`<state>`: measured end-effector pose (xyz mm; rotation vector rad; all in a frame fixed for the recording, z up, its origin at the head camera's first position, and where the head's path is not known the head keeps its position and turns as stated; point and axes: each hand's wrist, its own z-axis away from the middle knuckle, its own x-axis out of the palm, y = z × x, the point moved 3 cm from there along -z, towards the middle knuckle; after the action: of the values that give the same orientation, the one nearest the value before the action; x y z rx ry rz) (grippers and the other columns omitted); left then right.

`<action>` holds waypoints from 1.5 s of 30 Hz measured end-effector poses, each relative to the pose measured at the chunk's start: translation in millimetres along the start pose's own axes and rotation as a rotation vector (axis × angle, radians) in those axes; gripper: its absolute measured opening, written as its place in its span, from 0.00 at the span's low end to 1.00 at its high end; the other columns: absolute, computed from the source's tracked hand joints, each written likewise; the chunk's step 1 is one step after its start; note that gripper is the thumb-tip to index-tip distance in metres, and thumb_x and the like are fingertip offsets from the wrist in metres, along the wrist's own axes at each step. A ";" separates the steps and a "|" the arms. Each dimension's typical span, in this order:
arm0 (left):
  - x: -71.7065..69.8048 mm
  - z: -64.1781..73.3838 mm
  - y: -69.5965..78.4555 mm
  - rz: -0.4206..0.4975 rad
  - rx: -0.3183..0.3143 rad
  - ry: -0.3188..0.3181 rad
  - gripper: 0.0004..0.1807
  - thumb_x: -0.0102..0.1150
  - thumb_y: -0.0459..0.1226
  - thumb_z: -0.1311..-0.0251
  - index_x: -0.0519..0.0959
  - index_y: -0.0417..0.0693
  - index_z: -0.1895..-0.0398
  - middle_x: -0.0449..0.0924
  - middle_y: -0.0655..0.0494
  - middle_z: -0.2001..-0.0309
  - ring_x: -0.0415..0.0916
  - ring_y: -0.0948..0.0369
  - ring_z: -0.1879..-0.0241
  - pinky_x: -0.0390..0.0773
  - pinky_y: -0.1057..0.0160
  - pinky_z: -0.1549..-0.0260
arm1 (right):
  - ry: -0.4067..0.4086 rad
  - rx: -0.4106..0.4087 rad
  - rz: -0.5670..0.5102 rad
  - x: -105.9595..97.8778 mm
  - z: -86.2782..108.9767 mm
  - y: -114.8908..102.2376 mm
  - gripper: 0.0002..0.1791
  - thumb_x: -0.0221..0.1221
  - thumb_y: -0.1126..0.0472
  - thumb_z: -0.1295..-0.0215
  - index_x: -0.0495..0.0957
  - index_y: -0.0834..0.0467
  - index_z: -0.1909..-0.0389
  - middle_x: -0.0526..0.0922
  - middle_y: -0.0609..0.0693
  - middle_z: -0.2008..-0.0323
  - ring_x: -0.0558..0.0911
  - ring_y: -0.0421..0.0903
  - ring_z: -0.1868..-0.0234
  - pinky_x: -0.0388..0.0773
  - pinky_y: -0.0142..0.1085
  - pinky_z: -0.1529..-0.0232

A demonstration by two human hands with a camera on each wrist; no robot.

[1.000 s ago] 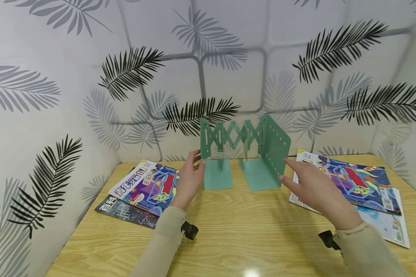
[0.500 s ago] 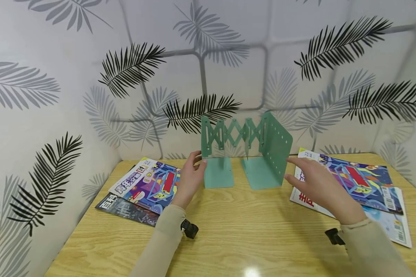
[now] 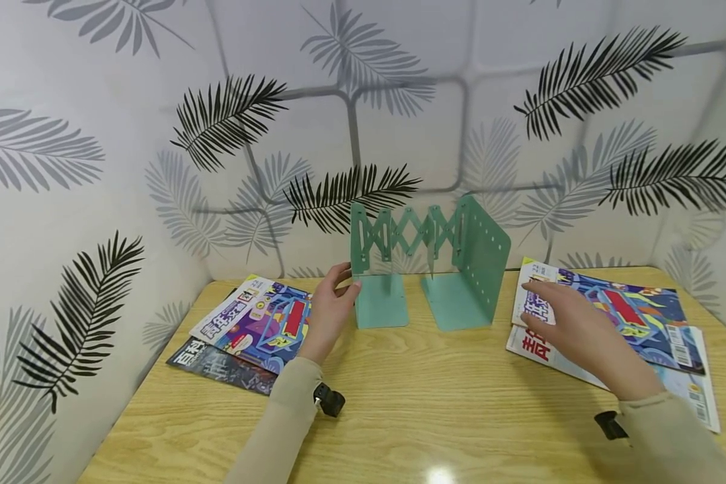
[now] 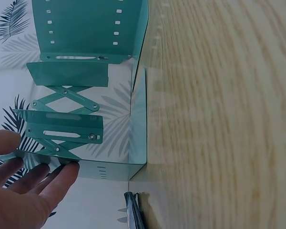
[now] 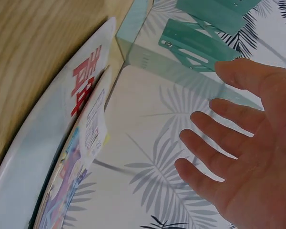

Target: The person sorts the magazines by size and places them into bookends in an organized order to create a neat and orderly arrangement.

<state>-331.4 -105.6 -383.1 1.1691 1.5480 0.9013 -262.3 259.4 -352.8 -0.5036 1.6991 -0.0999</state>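
Observation:
A green metal expandable book stand (image 3: 408,232) stands on the wooden table against the wall, its scissor links stretched between two perforated end plates. My left hand (image 3: 331,304) holds its left plate near the front edge. In the left wrist view the thumb (image 4: 7,142) lies on the inner side and the fingers (image 4: 59,183) on the outer face. My right hand (image 3: 581,329) is apart from the stand, spread over the magazines on the right. Its fingers (image 5: 219,138) are relaxed and slightly bent, with nothing between them.
Two overlapping magazines lie on the left: a colourful one (image 3: 260,323) over a dark one (image 3: 224,370). Right of the stand lies a similar colourful magazine (image 3: 635,309) over a white one (image 3: 698,396). A leaf-patterned wall (image 3: 399,148) closes off the table's back.
My right hand has left the stand's right plate and moved right, over the magazines. The left hand stays at the left plate, and the stand keeps its width.

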 end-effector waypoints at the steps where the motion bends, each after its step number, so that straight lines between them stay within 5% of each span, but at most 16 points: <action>1: 0.0 0.0 -0.2 0.001 0.001 0.002 0.22 0.56 0.41 0.30 0.71 0.57 0.33 0.73 0.53 0.37 0.76 0.52 0.44 0.78 0.54 0.48 | 0.002 -0.001 0.006 0.1 0.6 2.4 0.34 0.61 0.48 0.32 0.66 0.62 0.31 0.67 0.68 0.34 0.64 0.69 0.34 0.62 0.67 0.41; 10: 0.2 -2.7 -2.6 -0.005 0.024 0.003 0.22 0.56 0.39 0.30 0.73 0.56 0.34 0.74 0.52 0.38 0.77 0.51 0.45 0.80 0.53 0.52 | 0.023 -0.044 0.026 0.9 4.4 20.4 0.32 0.63 0.56 0.34 0.68 0.64 0.33 0.71 0.70 0.38 0.68 0.71 0.39 0.64 0.66 0.42; 25: 0.3 -3.2 -3.5 -0.015 0.036 0.013 0.22 0.56 0.39 0.30 0.73 0.54 0.34 0.75 0.50 0.39 0.77 0.51 0.45 0.80 0.53 0.52 | -0.069 0.058 0.091 14.4 14.7 66.1 0.39 0.66 0.49 0.38 0.66 0.66 0.32 0.66 0.74 0.37 0.64 0.74 0.38 0.64 0.70 0.46; 45: -0.5 -4.0 -5.6 -0.011 0.029 0.014 0.22 0.56 0.42 0.30 0.72 0.55 0.34 0.75 0.54 0.39 0.77 0.53 0.47 0.81 0.55 0.52 | -0.072 0.006 0.191 11.0 19.5 93.3 0.41 0.68 0.47 0.42 0.69 0.69 0.36 0.73 0.75 0.44 0.75 0.73 0.48 0.73 0.65 0.55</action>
<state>-336.6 -107.5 -387.1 1.1754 1.5826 0.8843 -270.1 343.3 -398.8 -0.3348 1.6671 0.0510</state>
